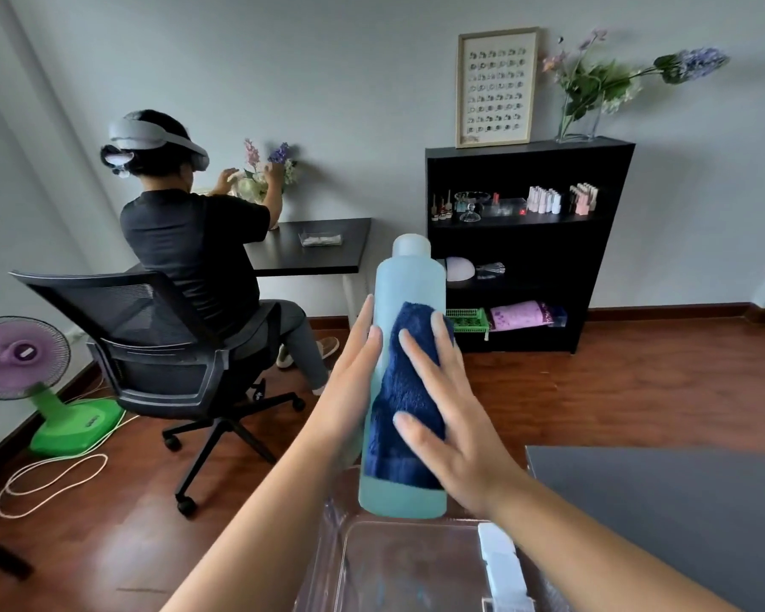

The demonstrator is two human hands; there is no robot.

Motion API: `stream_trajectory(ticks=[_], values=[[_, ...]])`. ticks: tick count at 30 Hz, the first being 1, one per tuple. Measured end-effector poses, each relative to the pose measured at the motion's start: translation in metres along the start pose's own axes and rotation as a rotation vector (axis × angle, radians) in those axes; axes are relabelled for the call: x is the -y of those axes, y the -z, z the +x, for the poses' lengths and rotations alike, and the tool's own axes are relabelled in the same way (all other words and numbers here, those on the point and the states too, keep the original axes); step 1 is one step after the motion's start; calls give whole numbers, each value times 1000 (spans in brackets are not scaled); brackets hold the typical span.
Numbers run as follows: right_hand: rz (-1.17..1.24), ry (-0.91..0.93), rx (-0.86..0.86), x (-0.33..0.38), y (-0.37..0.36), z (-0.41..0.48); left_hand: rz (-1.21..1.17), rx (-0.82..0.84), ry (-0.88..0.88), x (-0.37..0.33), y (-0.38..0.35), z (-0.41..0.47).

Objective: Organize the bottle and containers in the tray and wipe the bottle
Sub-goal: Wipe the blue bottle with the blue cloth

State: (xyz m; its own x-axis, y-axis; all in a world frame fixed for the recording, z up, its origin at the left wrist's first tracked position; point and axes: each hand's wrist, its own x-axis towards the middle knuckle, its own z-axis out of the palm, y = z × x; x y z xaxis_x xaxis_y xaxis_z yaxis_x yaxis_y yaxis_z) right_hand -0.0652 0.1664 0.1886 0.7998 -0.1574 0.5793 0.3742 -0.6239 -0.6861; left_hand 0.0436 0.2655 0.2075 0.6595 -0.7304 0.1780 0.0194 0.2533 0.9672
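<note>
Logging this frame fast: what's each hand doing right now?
Left hand: holding the blue bottle upright by its side.
Right hand: open, fingers spread, pressing the dark blue cloth flat against the bottle.

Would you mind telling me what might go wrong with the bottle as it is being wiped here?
1. The left hand only cradles the blue bottle with open fingers, so it may slip.
2. It hangs above the clear tray; a drop could knock the tray.
3. The right hand presses the blue cloth flat, so the cloth could slide off.

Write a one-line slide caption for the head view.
Left hand steadies an upright blue bottle above a clear tray while the right hand presses a dark blue cloth against it.
</note>
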Motion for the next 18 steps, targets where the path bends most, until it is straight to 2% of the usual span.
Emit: stream_trajectory(ticks=[2, 4, 7, 9, 12, 14, 18], values=[[-29, 13, -41, -3, 13, 22, 168, 81, -45, 5, 6, 3], [62, -52, -76, -2, 27, 49, 75, 109, -6, 5, 7, 7], [273, -166, -82, 0, 36, 73, 6, 78, -106, 4, -8, 2], [472, -204, -79, 0, 33, 66, -123, 41, -69, -2, -21, -6], [710, -248, 22, 1, 17, 28, -141, -1, -159, -5, -14, -8], [655, -244, 64, 3, 6, 4, -101, -73, -142, -9, -11, -3], [286, -140, -30, 5, -3, -13, 88, -109, -113, -6, -9, 1]])
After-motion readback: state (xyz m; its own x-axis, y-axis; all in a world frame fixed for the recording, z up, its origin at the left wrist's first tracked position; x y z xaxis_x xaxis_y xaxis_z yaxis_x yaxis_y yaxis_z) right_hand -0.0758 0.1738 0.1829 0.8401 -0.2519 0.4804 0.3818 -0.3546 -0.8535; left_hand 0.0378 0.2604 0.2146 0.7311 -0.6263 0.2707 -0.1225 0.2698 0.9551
